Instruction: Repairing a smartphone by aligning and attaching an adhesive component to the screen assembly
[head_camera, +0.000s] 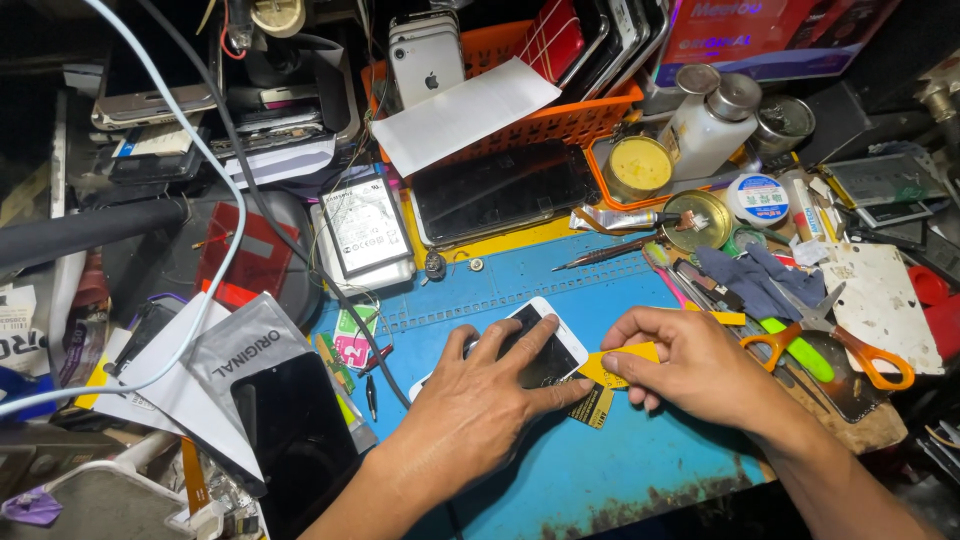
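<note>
Below, a blue mat (620, 450) — cluttered, dim workbench — bears the white phone (545, 335).

We note a white-framed phone (540, 340) with a black screen on the blue work mat (600, 460), which has a yellow strip along its far edge. Beside the phone is a yellow plastic card (622, 362). Right of the mat lie orange-handled scissors (850, 350) and a grey-blue cloth (755, 280); behind it stands an orange basket (560, 120).
</note>
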